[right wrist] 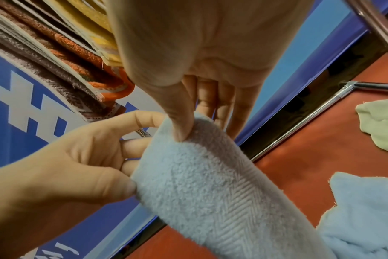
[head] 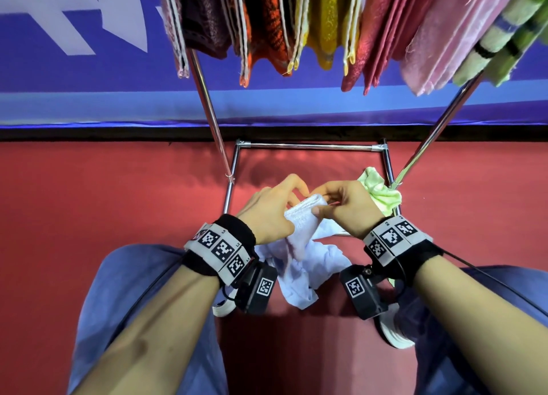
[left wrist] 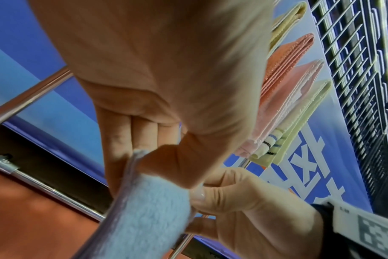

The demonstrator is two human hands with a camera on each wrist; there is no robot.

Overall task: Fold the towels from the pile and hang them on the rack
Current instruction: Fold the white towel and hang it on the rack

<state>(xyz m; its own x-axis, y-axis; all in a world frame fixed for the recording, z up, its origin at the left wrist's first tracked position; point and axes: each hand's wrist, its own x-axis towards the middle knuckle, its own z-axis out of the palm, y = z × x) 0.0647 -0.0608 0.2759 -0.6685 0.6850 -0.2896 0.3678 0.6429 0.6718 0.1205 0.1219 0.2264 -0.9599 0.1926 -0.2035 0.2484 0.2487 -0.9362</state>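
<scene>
Head view: both hands pinch one end of a pale blue towel, left hand and right hand touching, apparently above the red floor; beyond, a green towel and the loaded rack.

Black wristbands, grey tagged straps, wrist cameras, blue trousers

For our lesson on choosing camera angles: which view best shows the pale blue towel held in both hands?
The right wrist view: the pale blue towel fills the frame, sharp enough to show its herringbone band and both hands' grip. The head view shows its whole crumpled shape but smaller. The left wrist view shows only a blurred strip.
</scene>
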